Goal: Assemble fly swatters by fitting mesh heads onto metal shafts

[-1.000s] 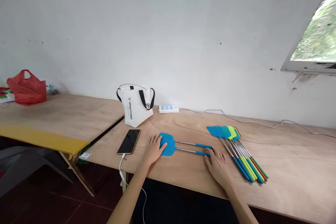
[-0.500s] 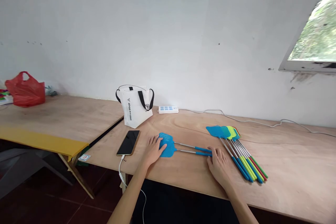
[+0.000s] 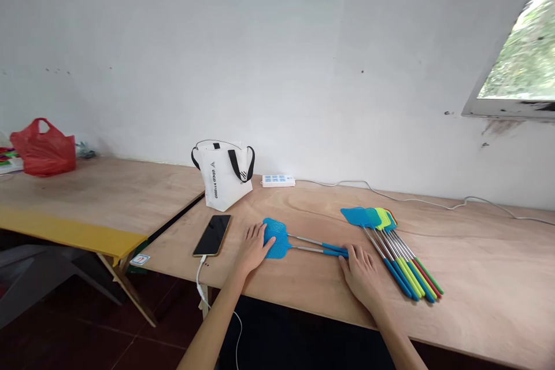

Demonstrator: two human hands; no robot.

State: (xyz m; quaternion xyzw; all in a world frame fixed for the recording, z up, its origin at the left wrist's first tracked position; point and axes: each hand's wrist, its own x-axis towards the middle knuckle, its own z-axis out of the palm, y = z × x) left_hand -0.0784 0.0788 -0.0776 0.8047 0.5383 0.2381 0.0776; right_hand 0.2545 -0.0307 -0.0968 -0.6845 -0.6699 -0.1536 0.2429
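Observation:
Two blue fly swatters (image 3: 278,247) lie on the table in front of me, their mesh heads overlapping and their metal rods running rightward to blue handles. My left hand (image 3: 254,250) rests at the left edge of the heads, its thumb on the mesh and its fingers stretched out. At the other end, my right hand (image 3: 362,272) lies with fingers extended, touching the handle tips and hiding their ends. To the right of it is a fanned row of several fly swatters (image 3: 407,266) with blue, yellow-green, red and green handles, heads stacked at the back.
A phone (image 3: 212,235) with a white cable lies left of my left hand. Behind it stands a white bag (image 3: 225,182) with black straps. A power strip (image 3: 278,181) sits by the wall. On the adjoining table is a red plastic bag (image 3: 45,150).
My right hand has shifted very slightly left along the handle ends. The left hand and the swatters look nearly unchanged.

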